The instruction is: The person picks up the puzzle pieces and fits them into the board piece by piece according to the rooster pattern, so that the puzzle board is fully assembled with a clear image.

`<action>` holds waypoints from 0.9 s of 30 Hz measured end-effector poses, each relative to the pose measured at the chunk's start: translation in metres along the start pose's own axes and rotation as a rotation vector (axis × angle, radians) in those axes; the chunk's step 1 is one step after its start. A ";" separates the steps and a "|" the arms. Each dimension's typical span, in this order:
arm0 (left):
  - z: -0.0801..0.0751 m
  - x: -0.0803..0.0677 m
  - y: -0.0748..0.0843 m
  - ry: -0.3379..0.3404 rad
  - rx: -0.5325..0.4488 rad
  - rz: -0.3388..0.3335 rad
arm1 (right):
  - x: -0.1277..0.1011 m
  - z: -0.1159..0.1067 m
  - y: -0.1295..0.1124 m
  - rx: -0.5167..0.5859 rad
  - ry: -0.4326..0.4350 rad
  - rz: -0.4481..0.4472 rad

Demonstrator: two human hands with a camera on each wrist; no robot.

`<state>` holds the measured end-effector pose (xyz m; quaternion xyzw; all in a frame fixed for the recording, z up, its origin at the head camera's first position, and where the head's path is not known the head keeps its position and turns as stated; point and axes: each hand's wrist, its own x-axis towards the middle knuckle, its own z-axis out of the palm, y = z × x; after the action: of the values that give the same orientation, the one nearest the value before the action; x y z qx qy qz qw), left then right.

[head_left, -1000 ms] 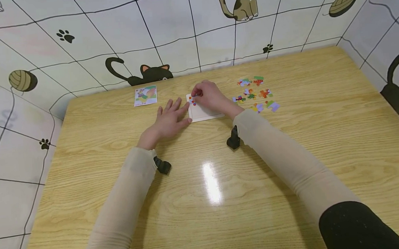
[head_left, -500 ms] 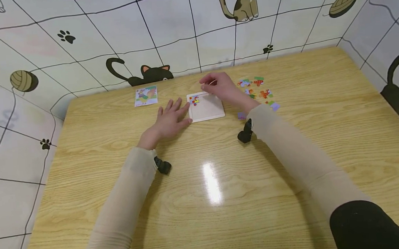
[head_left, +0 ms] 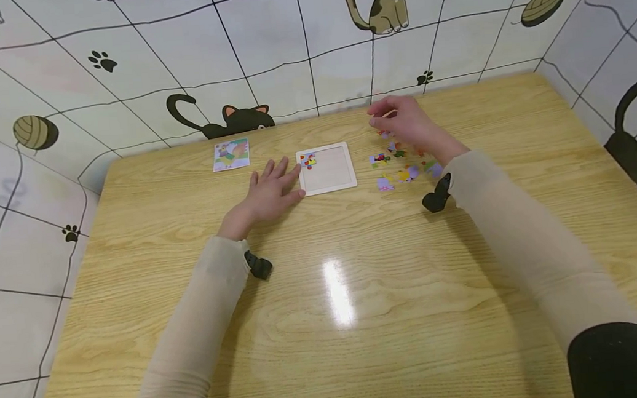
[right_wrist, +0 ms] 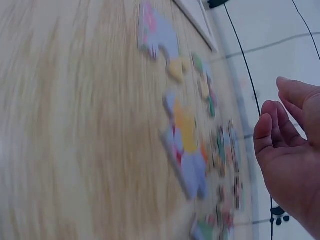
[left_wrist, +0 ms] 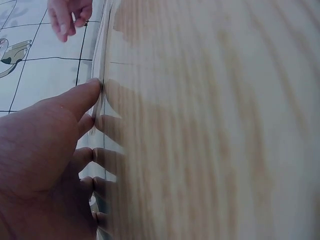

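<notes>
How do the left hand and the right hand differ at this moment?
The left hand lies flat on the table, fingers spread, touching the white puzzle tray; the right hand hovers above the loose puzzle pieces, fingers loosely bent. The left is nearer the person, the right farther. Both hold nothing.

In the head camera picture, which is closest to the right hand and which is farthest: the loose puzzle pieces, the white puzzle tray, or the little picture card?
1. loose puzzle pieces, just under the right hand
2. white puzzle tray, to its left
3. picture card, farthest left, near the wall
</notes>
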<state>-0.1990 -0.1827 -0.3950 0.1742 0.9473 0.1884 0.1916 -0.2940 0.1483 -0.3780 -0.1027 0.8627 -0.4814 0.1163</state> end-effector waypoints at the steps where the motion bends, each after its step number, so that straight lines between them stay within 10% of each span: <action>1: 0.000 0.000 0.000 0.000 -0.002 -0.001 | -0.001 -0.003 0.003 -0.017 0.007 0.003; 27: -0.001 -0.002 0.002 -0.002 -0.005 -0.002 | -0.008 -0.026 0.027 -0.144 0.053 0.060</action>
<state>-0.1973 -0.1821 -0.3923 0.1728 0.9469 0.1902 0.1932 -0.2963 0.1857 -0.3871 -0.0720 0.9005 -0.4170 0.1003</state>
